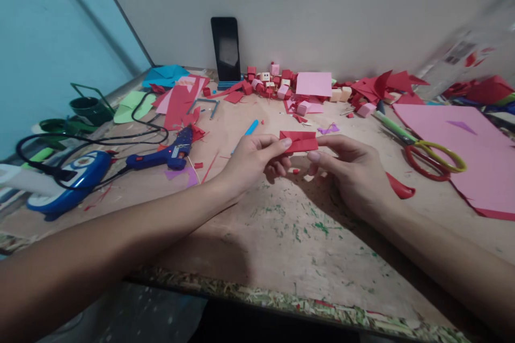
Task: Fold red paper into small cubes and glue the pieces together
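A small folded strip of red paper [303, 142] with creases along it is held up over the middle of the table. My left hand [259, 155] pinches its left end, thumb on top and fingers beneath. At the strip's right end is my right hand [354, 166]; the index fingertip reaches the edge, while the thumb sits lower, apart from the index finger. Whether the right fingertip presses on the paper is hard to see. Just behind the hands lie a blue stick [251, 127] and a purple paper scrap [329, 128].
A blue glue gun [161, 158] and its black cord lie left, near a blue-and-white device [76, 179]. Scissors [436, 161] rest on pink paper [483, 155] at right. A phone [225, 48] stands at the back beside several small paper cubes [284, 91].
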The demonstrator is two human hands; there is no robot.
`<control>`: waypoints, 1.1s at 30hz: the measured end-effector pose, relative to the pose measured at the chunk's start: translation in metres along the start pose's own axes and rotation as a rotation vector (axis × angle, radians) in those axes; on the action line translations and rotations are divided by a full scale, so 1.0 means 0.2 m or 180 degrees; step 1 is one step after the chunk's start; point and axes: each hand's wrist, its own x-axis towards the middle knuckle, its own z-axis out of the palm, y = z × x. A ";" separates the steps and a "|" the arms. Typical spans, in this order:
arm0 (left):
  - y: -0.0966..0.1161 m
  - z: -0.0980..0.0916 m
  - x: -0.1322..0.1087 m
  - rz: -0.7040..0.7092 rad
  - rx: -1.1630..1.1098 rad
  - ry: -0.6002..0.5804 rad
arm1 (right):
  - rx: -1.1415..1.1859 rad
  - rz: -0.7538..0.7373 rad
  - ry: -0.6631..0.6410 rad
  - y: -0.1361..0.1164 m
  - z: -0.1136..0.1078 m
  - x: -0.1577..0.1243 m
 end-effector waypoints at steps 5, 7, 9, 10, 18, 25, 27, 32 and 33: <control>0.00 0.00 0.00 0.0024 -0.0036 -0.0016 | 0.0086 -0.0085 0.0012 -0.02 0.02 -0.01; 0.00 0.00 0.00 0.0020 -0.0029 -0.0023 | 0.0089 -0.0143 0.0034 -0.03 0.02 -0.01; 0.00 0.00 0.00 -0.0008 -0.0016 -0.0017 | 0.0034 -0.0198 0.0079 -0.04 0.02 -0.02; 0.00 0.00 0.00 -0.0021 -0.0011 -0.0007 | -0.0005 -0.0224 0.0098 -0.04 0.02 -0.02; -0.01 0.00 0.00 0.0084 0.0029 0.0168 | -0.0065 -0.0291 0.0031 -0.02 0.01 -0.01; 0.00 0.00 -0.01 0.0506 0.0403 0.0192 | 0.0367 0.0302 -0.0081 -0.05 0.03 -0.02; 0.01 0.01 -0.02 0.0622 0.0586 0.0215 | 0.0648 0.0432 -0.0079 -0.05 0.03 -0.02; 0.03 0.02 -0.04 0.0855 0.1115 0.0132 | 0.0819 0.0865 -0.0423 -0.04 0.03 -0.02; 0.03 0.02 -0.04 0.0897 0.1174 0.0118 | 0.0741 0.0894 -0.0473 -0.04 0.03 -0.02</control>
